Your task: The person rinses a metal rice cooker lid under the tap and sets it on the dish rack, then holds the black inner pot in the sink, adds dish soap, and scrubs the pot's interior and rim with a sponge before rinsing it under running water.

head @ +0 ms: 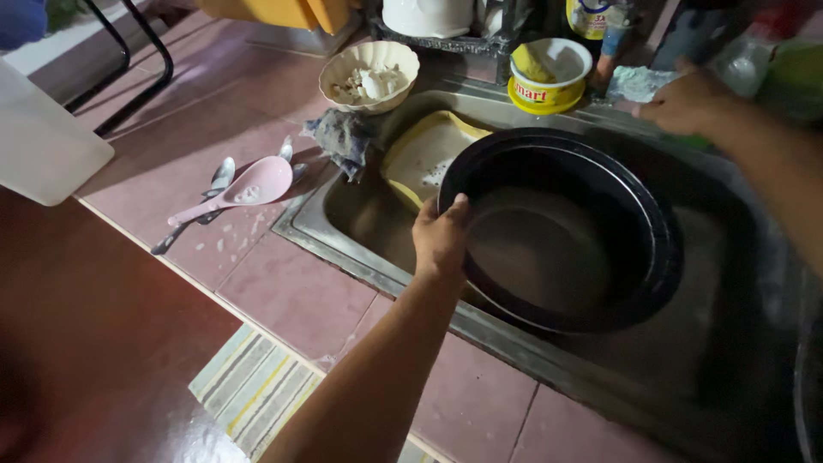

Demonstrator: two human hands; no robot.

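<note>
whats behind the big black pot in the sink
A yellow-rimmed tray leans in the sink behind the black pot held by the left hand; the pot hides its lower right part.

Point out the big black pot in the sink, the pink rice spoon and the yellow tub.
Big black round pot (pixel 549 257), head view, inner wall.
Pink plastic rice spoon (pixel 257 182), head view, bowl.
Yellow round tub (pixel 540 96), head view, outer side.

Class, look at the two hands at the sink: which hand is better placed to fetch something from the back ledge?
Right. The right hand is free and already over the back ledge by the yellow tub; the left hand is gripping the black pot's rim.
</note>
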